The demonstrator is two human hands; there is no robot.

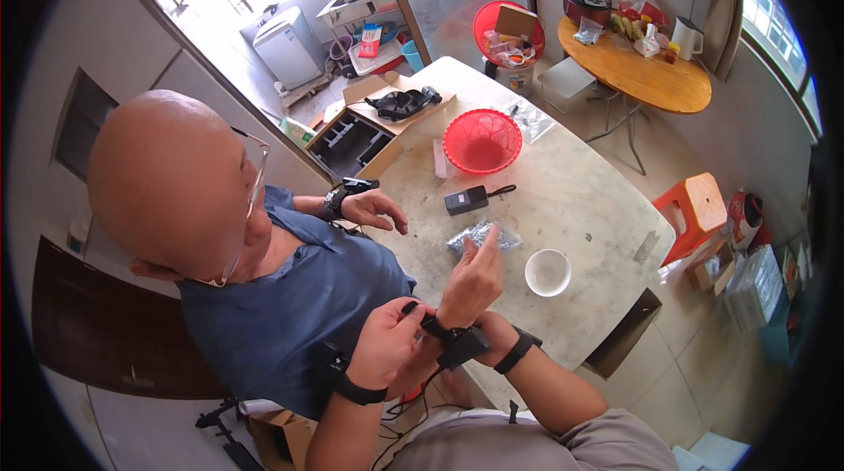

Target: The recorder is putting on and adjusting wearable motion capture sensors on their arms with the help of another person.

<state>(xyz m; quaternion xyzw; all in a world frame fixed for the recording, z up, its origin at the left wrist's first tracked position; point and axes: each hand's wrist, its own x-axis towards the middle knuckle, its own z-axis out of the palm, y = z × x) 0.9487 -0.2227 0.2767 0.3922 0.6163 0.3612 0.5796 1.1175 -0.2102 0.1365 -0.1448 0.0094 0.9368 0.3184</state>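
Note:
A person in a blue shirt stands at my left with one arm [471, 286] stretched across in front of me. Round that wrist is a black strap with a boxy black device [463, 348]. My left hand [387, 343] pinches the strap's end [410, 307] between thumb and fingers. On the other side, my right hand [497, 339] closes round the device and the wrist; its fingertips are partly hidden behind them. Both my wrists wear black bands. The person's other hand [374, 209], with a similar device on its wrist, hovers over the table edge.
On the pale table [607, 233] are a red plastic basket [483, 142], a dark handheld device [466, 200], a clear bag of small metallic pieces [483, 237], a white bowl [548, 273] and an open cardboard box [360, 138]. An orange stool [694, 211] stands right; cables [420, 401] hang below my hands.

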